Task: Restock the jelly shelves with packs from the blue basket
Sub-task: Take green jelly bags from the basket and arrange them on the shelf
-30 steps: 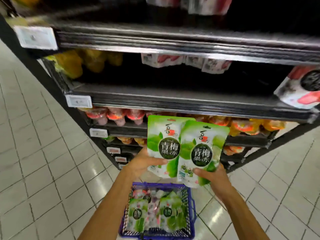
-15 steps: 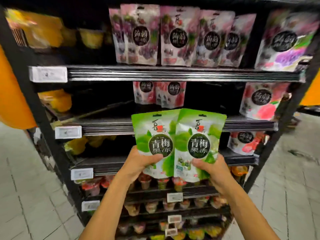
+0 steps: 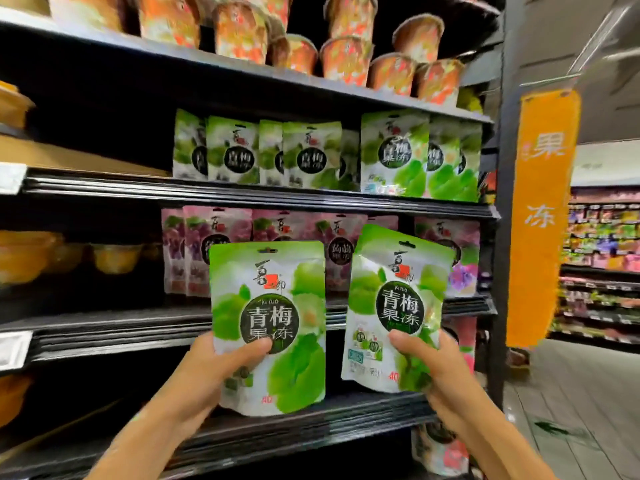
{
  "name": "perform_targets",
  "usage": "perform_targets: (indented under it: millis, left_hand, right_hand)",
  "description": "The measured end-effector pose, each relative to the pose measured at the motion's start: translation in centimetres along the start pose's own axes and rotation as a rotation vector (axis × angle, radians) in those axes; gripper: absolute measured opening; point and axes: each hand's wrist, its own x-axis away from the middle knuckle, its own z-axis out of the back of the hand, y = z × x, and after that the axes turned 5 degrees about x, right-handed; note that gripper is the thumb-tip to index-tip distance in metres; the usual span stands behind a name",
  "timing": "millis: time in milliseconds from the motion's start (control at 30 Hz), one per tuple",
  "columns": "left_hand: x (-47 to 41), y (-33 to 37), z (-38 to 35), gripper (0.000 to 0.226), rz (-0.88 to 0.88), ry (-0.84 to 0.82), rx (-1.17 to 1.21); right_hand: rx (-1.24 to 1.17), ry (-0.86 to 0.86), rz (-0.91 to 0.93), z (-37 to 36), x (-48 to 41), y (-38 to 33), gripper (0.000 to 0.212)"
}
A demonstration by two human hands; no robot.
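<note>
Dark supermarket shelving fills the view, with a row of matching green jelly packs (image 3: 311, 157) standing upright on an upper shelf (image 3: 242, 194), purple packs (image 3: 194, 251) on the shelf below and paper cups (image 3: 346, 60) above. The blue basket is out of view.

Each hand holds one green pouch up in front of the purple row. The left hand (image 3: 216, 370) grips the left pack (image 3: 273, 327) at its lower corner, thumb across the front; the right hand (image 3: 438, 372) pinches the right pack (image 3: 398, 306) the same way, that pack tilted slightly. The fingers of both hands are closed round their pouches.

The pouches look light, soft-walled and glossy, with lumpy contents that probably settle to the bottom. Held low they may flop at the top; a hold nearer mid-height would likely steady them, and squeezing hard could crush the jellies.

Open room appears on the green row's shelf to the left of the standing packs. The black shelf lip and the low underside of the cup shelf leave a narrow slot, so each pouch likely needs lifting over the lip. An orange hanging sign (image 3: 540, 216) sits well right, clear of the arms.
</note>
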Motion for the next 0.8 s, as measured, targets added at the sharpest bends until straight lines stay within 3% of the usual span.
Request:
perform_targets:
  millis: [100,267,400,500,600,700,800]
  left_hand:
    - [-2.6,3.3,-1.3,0.068,-0.074,-0.018,-0.012]
    - [-6.8,7.9,-2.6,0.050,-0.134,0.025,-0.053]
    - [-9.2,10.3,-3.5,0.052,-0.130,0.048,-0.083]
    - [-10.3,11.4,-3.9,0.052,-0.108,0.049,-0.134]
    - [-10.9,12.1,-4.3,0.056,-0.104,0.040,-0.138]
    - [-11.2,12.4,-4.5,0.054,-0.115,0.043,-0.120]
    - [-11.3,12.3,-4.5,0.070,-0.126,0.052,-0.133]
  right_hand:
    - [0.030,0.040,0.070,1.2,-3.1,-4.2,0.055]
    - [0.091,0.150,0.228,2.0,-9.2,-10.7,0.048]
    - [0.210,0.185,0.241,2.2,-14.4,-14.6,0.074]
    - [0.234,0.186,0.220,1.8,-17.2,-16.7,0.054]
    - [0.231,0.199,0.202,0.9,-19.1,-18.3,0.060]
    - [0.215,0.208,0.162,0.1,-20.9,-19.6,0.048]
    - [0.216,0.186,0.124,-0.9,-22.6,-19.7,0.051]
